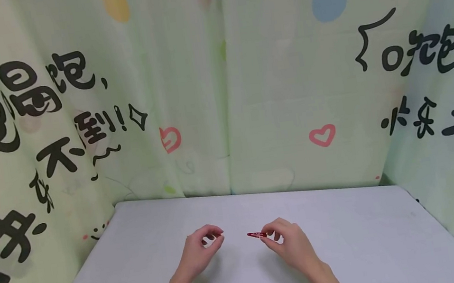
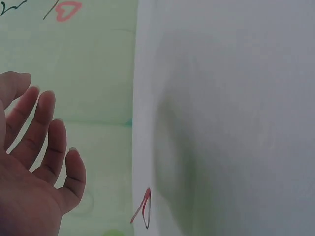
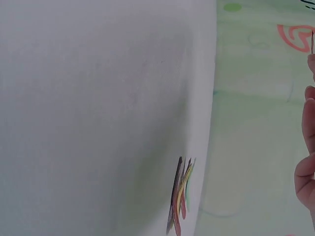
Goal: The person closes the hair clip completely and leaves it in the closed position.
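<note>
In the head view, my right hand (image 1: 291, 244) pinches a small red hair clip (image 1: 256, 235) between thumb and forefinger, with the clip pointing left above the white table. Across from it, my left hand (image 1: 200, 251) hovers with its fingers loosely bent and the thumb close to the forefinger; I see nothing held there. The left wrist view shows this hand (image 2: 37, 157) with its fingers spread and bent. Lower in that view is a thin red clip-like piece (image 2: 146, 204), split into a V. The right wrist view catches only part of my right hand (image 3: 307, 182) at its edge.
Several thin coloured strips (image 3: 181, 196), dark, red, yellow and green, appear near the table edge in the right wrist view. A white table (image 1: 364, 238) spreads below both hands. Pale green curtains (image 1: 271, 83) with black lettering enclose it at the back and sides.
</note>
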`<state>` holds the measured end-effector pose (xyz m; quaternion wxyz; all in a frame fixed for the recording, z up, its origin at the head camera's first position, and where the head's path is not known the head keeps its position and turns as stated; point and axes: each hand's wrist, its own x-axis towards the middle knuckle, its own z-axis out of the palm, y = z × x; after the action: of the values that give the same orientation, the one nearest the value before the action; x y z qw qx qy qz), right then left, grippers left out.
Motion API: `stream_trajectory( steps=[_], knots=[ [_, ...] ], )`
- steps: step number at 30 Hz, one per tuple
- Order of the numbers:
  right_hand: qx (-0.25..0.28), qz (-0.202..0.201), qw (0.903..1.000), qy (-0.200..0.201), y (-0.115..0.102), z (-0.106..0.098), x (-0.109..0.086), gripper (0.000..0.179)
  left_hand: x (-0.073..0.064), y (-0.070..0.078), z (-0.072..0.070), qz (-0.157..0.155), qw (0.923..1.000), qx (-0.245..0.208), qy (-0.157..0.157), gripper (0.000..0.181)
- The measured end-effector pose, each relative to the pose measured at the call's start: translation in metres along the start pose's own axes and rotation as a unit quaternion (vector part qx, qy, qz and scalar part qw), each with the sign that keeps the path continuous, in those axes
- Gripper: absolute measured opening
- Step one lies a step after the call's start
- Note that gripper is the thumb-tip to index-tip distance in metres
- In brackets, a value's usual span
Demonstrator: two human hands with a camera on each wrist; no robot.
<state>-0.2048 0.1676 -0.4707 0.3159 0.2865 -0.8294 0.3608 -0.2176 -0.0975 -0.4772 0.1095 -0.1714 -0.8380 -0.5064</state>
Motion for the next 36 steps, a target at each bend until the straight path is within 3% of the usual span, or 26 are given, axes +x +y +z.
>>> stream_trajectory(
  steps=[7, 15, 23, 30, 36],
  knots=[
    [-0.011, 0.059, 0.9974, -0.039, 0.011, -0.003, 0.007, 0.026, 0.012, -0.015, -0.031, -0.024, 0.9990, 0.033, 0.020, 0.013],
    [-0.046, 0.136, 0.9853, -0.092, 0.021, -0.009, 0.022, 0.021, 0.022, -0.034, -0.055, -0.063, 0.9956, 0.067, 0.020, 0.013],
    [-0.046, 0.172, 0.9762, -0.124, 0.028, -0.009, 0.026, 0.017, 0.022, -0.049, -0.063, -0.083, 0.9932, 0.082, -0.001, 0.014],
    [-0.005, 0.216, 0.9658, -0.144, 0.033, -0.008, 0.024, 0.014, 0.021, -0.059, -0.064, -0.119, 0.9875, 0.096, -0.039, 0.017],
    [-0.011, 0.258, 0.9481, -0.185, 0.041, -0.006, 0.024, 0.012, 0.023, -0.070, -0.065, -0.131, 0.9823, 0.121, -0.058, 0.021]
  ],
)
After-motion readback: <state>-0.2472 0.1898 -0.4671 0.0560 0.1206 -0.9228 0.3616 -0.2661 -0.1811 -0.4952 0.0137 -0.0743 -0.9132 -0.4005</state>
